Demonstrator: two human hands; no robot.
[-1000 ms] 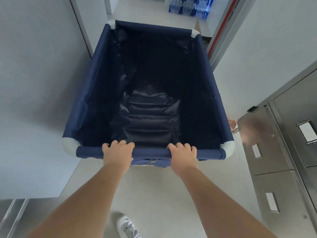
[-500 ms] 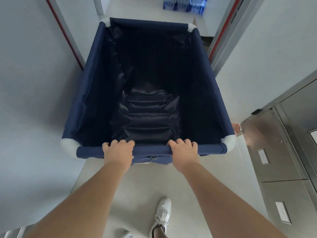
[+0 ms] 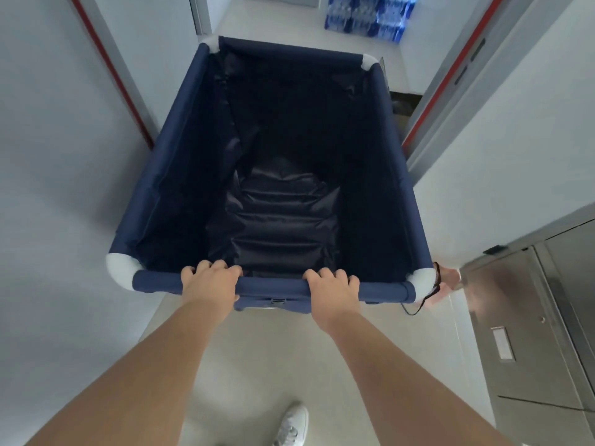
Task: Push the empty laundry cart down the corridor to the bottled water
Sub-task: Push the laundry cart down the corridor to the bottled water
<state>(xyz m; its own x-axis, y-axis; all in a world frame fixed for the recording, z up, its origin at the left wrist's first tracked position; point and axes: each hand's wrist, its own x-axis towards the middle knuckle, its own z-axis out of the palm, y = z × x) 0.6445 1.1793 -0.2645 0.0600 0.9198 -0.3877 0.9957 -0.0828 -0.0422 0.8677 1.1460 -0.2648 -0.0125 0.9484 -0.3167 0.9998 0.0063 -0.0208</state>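
The navy fabric laundry cart (image 3: 167,162) fills the middle of the head view, with white corner caps and nothing inside but its dark crumpled liner. My left hand (image 3: 211,284) and my right hand (image 3: 335,289) both grip the near top rail, fingers curled over it. Stacked packs of bottled water (image 3: 367,16) in blue wrap stand on the floor at the far end of the corridor, beyond the cart's far rail and slightly right.
White walls close in on both sides, with red-edged door frames at the left (image 3: 109,69) and right (image 3: 450,75). A stainless steel cabinet (image 3: 521,333) stands at the right. Another person's hand (image 3: 446,284) with a black strap is by the cart's near right corner. My white shoe (image 3: 291,426) shows below.
The cart has rolled forward along the corridor; the steel cabinet has slid back on the right and the water packs appear larger. Both hands have kept their grip on the rail.
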